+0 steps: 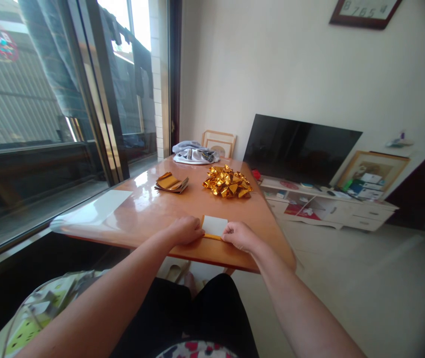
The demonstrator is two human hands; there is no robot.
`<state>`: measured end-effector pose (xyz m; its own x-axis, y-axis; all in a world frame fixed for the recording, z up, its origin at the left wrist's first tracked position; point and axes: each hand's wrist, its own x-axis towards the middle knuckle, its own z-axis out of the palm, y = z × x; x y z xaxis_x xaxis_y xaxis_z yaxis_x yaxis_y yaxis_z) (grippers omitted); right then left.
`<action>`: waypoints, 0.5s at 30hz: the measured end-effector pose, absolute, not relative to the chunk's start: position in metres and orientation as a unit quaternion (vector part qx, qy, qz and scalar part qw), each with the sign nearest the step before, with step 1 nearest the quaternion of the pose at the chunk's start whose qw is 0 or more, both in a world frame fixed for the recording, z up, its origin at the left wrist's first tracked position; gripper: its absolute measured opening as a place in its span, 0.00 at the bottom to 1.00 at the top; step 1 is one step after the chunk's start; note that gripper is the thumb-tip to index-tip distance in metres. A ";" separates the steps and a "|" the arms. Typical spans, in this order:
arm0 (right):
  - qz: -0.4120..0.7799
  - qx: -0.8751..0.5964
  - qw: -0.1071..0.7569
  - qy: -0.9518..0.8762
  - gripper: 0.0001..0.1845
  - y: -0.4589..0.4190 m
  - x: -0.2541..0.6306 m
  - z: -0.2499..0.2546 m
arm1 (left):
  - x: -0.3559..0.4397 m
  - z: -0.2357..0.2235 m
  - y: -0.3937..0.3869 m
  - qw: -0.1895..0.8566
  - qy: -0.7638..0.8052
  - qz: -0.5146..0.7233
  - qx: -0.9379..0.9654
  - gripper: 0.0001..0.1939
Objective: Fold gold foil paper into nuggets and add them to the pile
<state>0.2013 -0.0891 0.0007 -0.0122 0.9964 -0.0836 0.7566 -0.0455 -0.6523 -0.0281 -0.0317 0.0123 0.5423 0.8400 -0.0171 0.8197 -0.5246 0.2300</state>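
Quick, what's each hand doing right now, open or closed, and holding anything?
Left hand: closed, holding the paper at its left near corner.
Right hand: closed, pinching the same paper at its right near corner.

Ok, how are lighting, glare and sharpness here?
Head view: daylight through the glass door at left, glare on the glossy table; head view: darkened right edge, stretched wide-angle perspective; head view: slightly soft, fine detail on the paper between left hand and right hand hard to read.
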 end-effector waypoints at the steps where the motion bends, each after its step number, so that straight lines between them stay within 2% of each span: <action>1: 0.275 -0.668 0.217 -0.657 0.05 -0.089 0.202 0.000 | -0.028 0.013 -0.032 0.107 0.475 0.049 0.872 0.17; 15: 0.266 -0.655 0.213 -0.675 0.06 -0.084 0.207 -0.009 | -0.029 0.014 -0.032 0.114 0.484 0.051 0.866 0.15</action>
<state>0.2075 -0.0841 -0.0095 -0.0517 0.9969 -0.0597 0.7701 0.0017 -0.6380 -0.0290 -0.0319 0.0142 0.5265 0.8499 -0.0224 0.8267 -0.5057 0.2466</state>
